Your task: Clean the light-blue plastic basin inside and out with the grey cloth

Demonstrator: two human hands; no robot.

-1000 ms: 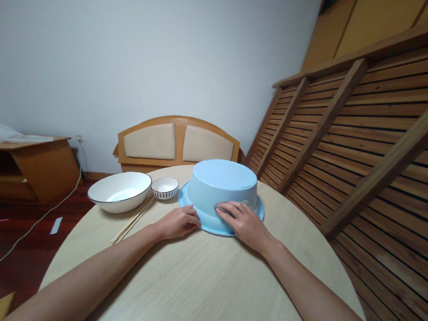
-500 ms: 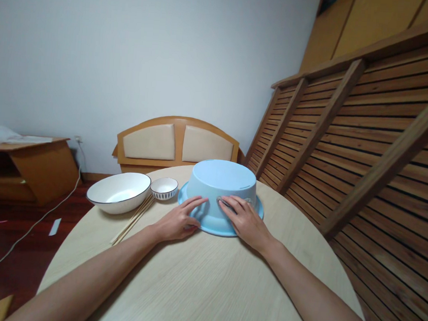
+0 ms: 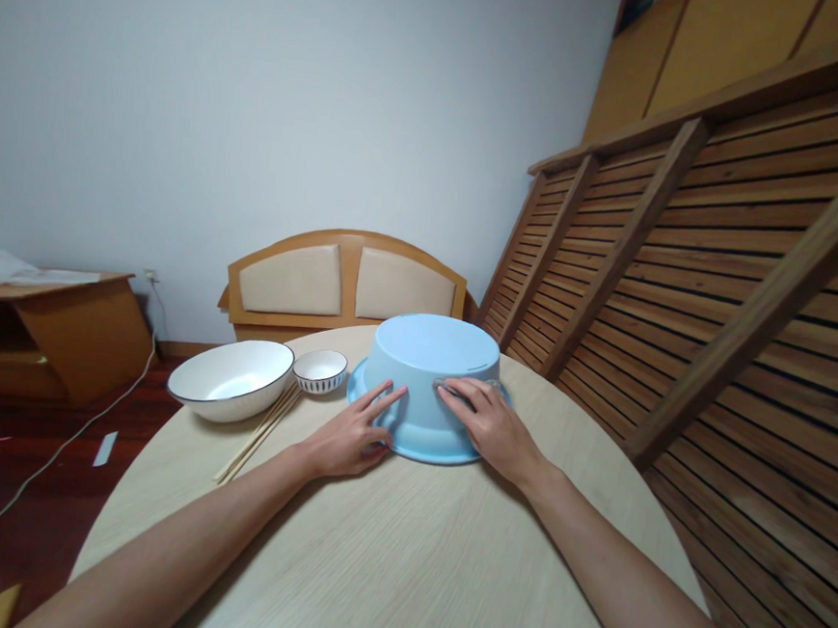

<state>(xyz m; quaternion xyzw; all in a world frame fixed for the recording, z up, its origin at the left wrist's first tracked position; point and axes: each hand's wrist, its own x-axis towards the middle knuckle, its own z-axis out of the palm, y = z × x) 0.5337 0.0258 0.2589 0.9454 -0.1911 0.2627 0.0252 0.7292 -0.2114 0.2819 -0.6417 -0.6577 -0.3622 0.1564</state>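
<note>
A light-blue plastic basin point(image 3: 437, 343) stands upside down on the round wooden table, its flat base up and its wide rim on the tabletop. On the basin's near left side, my left hand point(image 3: 352, 436) rests with its fingers spread, two fingertips against the wall and the thumb low by the rim. My right hand point(image 3: 490, 424) presses flat fingers against the near right wall. A small grey pad point(image 3: 440, 383) peeks out from under those fingers; most of it is hidden, and its material is unclear.
Left of the basin sit a small patterned bowl point(image 3: 321, 371) and a large white bowl point(image 3: 232, 379) with a dark rim. Several wooden chopsticks point(image 3: 259, 434) lie in front of them. A slatted wooden frame point(image 3: 611, 271) leans on the right; a headboard point(image 3: 349, 279) stands behind the table point(image 3: 399, 564).
My right hand has slid slightly right along the basin's wall with the grey pad under its fingers. My left hand's fingers have spread a little more; the basin stays in place.
</note>
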